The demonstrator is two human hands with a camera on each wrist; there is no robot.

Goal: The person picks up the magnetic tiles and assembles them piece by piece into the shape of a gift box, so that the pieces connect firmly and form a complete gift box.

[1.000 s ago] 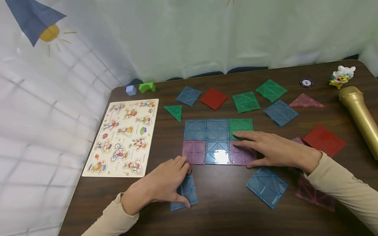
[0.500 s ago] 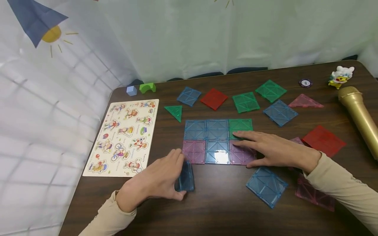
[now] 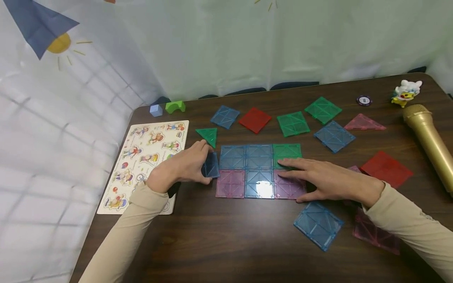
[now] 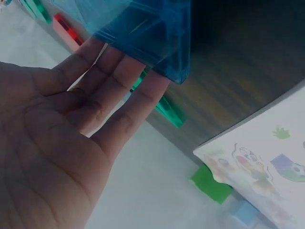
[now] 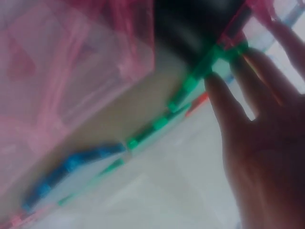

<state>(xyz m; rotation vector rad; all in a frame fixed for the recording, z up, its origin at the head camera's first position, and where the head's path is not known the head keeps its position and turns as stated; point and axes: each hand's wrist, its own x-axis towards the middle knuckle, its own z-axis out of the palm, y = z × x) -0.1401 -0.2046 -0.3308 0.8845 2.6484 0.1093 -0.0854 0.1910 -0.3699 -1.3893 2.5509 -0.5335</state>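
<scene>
Your left hand (image 3: 186,163) has swung its pinched blue translucent plastic square (image 3: 212,166) to ten o'clock of the multicoloured plastic-tile rectangle (image 3: 259,162), apparently aligning it; your right hand (image 3: 315,177) rests ungripping at three.

Tiles (image 3: 253,179) look like clear tinted plastic, smooth and glossy, one throwing back white glare. Table (image 3: 212,251) dark wood-grain, low sheen; puzzle board (image 3: 150,148) pale, wood-like, smooth; microphone (image 3: 429,143) gold, metallic-looking, its head (image 3: 417,114) grainy, mesh-like. Curtain (image 3: 212,51) and sleeves (image 3: 122,234) matt cloth, softly creased; figurine (image 3: 407,93) shiny, plastic-looking
</scene>
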